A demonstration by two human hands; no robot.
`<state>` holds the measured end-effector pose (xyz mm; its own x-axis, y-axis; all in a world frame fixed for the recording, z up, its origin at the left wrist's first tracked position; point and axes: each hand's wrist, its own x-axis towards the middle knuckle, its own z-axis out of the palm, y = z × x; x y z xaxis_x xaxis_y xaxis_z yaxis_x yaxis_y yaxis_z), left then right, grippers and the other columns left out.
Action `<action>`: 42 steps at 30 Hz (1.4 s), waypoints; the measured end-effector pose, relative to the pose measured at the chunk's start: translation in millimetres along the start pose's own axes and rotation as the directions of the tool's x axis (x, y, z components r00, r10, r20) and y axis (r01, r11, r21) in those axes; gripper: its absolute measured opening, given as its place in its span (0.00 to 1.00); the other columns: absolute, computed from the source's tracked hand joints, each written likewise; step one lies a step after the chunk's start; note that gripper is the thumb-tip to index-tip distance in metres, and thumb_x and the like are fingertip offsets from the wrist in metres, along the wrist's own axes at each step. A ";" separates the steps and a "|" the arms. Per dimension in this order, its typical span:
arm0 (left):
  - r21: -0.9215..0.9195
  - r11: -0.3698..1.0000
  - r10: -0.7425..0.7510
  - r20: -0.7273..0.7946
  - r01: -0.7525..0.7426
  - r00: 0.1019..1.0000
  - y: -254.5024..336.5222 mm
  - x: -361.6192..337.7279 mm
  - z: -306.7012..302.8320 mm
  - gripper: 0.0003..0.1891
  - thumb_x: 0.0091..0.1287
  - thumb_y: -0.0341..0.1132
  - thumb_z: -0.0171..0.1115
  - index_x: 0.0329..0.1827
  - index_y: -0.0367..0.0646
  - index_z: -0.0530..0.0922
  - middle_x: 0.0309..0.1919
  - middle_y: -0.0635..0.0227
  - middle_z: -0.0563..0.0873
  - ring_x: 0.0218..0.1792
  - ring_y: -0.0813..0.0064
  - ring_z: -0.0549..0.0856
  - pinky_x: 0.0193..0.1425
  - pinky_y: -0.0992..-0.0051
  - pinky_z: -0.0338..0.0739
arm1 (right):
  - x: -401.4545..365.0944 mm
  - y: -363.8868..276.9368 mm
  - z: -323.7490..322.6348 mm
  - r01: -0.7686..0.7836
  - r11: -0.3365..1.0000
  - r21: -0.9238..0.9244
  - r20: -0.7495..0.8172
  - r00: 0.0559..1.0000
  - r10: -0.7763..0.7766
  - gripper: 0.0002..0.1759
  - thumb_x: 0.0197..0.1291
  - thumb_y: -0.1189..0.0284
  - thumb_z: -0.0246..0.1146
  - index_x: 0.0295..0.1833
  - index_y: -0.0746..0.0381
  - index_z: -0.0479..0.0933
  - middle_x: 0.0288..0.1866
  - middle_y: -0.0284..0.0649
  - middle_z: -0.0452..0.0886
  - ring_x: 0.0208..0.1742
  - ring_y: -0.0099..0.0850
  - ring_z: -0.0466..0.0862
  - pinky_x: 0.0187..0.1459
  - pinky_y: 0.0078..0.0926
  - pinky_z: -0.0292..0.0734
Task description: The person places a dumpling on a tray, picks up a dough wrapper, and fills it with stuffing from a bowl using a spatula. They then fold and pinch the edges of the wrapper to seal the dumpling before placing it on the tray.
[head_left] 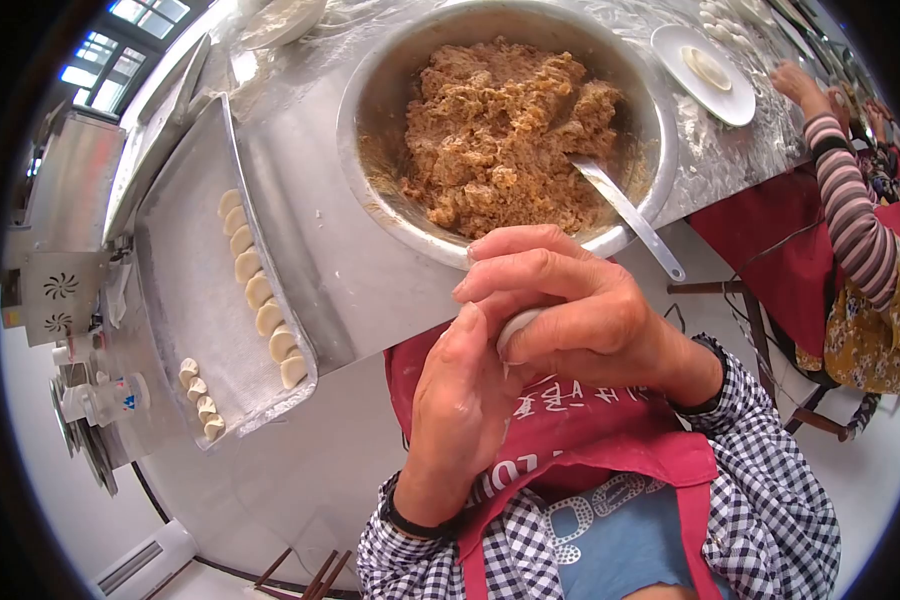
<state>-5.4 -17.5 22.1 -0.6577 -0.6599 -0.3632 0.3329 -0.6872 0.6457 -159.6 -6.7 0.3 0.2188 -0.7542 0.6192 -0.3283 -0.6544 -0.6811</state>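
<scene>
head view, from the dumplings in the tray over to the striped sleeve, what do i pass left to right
Short row of dumplings → longer row of dumplings → metal bowl → white plate → striped sleeve.

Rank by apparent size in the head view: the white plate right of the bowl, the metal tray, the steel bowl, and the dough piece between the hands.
1. Steel bowl
2. Metal tray
3. White plate
4. Dough piece, by its visible part; the rest is hidden
</scene>
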 end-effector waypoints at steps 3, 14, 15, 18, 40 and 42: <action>0.020 0.999 0.025 -0.018 -0.025 1.000 0.0 1.2 2.2 0.28 0.73 0.48 0.35 0.62 0.31 0.64 0.57 0.54 0.72 0.56 0.64 0.75 0.59 0.63 0.73 | -1.1 0.6 1.7 -0.025 0.999 0.027 -0.025 0.999 0.026 0.10 0.32 0.77 0.68 0.25 0.63 0.76 0.50 0.42 0.77 0.56 0.43 0.74 0.53 0.39 0.72; -0.007 0.999 -0.053 0.032 0.053 0.998 -3.2 0.7 -0.4 0.30 0.73 0.49 0.34 0.65 0.31 0.59 0.60 0.54 0.70 0.58 0.63 0.75 0.59 0.65 0.73 | -4.7 1.2 0.2 -0.056 0.998 0.017 -0.042 0.998 0.057 0.09 0.33 0.76 0.68 0.24 0.63 0.76 0.51 0.42 0.77 0.56 0.43 0.74 0.54 0.40 0.71; -0.008 0.999 -0.054 0.032 0.054 0.998 -2.6 0.4 -0.6 0.30 0.73 0.49 0.34 0.65 0.31 0.59 0.60 0.54 0.70 0.58 0.63 0.75 0.59 0.65 0.73 | -4.9 0.3 1.5 -0.057 0.998 0.017 -0.042 0.997 0.058 0.09 0.33 0.76 0.68 0.24 0.63 0.76 0.51 0.42 0.77 0.56 0.43 0.74 0.54 0.40 0.71; 0.038 0.997 -0.074 0.051 0.072 0.996 -0.8 0.0 -0.9 0.30 0.73 0.50 0.34 0.66 0.31 0.58 0.60 0.54 0.70 0.58 0.62 0.75 0.59 0.65 0.73 | -4.3 -1.8 3.2 -0.079 0.996 0.034 -0.052 0.995 0.081 0.09 0.34 0.76 0.68 0.23 0.63 0.75 0.51 0.41 0.77 0.56 0.43 0.74 0.54 0.39 0.71; 0.028 0.996 -0.091 0.096 0.089 0.991 -0.9 -0.2 -6.2 0.34 0.73 0.54 0.31 0.64 0.28 0.61 0.59 0.52 0.71 0.59 0.61 0.74 0.62 0.64 0.70 | -5.6 0.0 -3.0 -0.045 0.995 0.091 0.076 0.996 0.038 0.10 0.35 0.71 0.70 0.23 0.61 0.76 0.56 0.44 0.73 0.57 0.44 0.74 0.54 0.41 0.71; -0.048 0.994 -0.094 0.120 0.100 0.988 -0.4 -0.6 -7.5 0.32 0.74 0.51 0.31 0.64 0.28 0.61 0.60 0.53 0.70 0.62 0.62 0.71 0.65 0.65 0.66 | -5.6 -0.4 -3.9 -0.094 0.988 0.126 0.030 0.995 0.091 0.10 0.35 0.71 0.70 0.23 0.61 0.76 0.56 0.44 0.73 0.57 0.44 0.74 0.54 0.41 0.71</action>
<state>-0.1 -19.1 17.0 -0.7624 -0.5514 -0.3386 0.2975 -0.7634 0.5733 -164.3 -2.1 -1.3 0.2153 -0.8120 0.5426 -0.2291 -0.5821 -0.7802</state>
